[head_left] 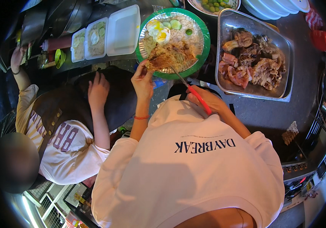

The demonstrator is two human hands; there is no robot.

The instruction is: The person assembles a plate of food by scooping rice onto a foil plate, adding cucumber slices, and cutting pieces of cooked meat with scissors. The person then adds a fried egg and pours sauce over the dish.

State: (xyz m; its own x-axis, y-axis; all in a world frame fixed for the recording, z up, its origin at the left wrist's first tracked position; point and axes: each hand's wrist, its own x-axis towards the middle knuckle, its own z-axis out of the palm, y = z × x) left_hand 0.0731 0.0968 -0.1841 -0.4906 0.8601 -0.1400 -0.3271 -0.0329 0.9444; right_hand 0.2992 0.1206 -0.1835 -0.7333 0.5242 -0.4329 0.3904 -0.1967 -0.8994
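A plate with a green rim [206,40] holds rice [188,19], a fried egg [159,31], cucumber slices [175,24], a small green citrus fruit [188,32] and a browned flat piece of fried meat [174,54]. My left hand [143,81] pinches the meat's left end at the plate's near edge. In my right hand [213,101] is a pair of scissors [199,99] with red handles. Its blades reach over the near rim to the meat; their tips are partly hidden there.
Right of the plate, a perforated metal tray [219,49] holds several fried meat pieces. Behind stand a bowl of green citrus [215,5] and stacked white containers [271,8]. An open foam box [123,30] with rice lies left. A co-worker's hand [98,90] is near my left arm.
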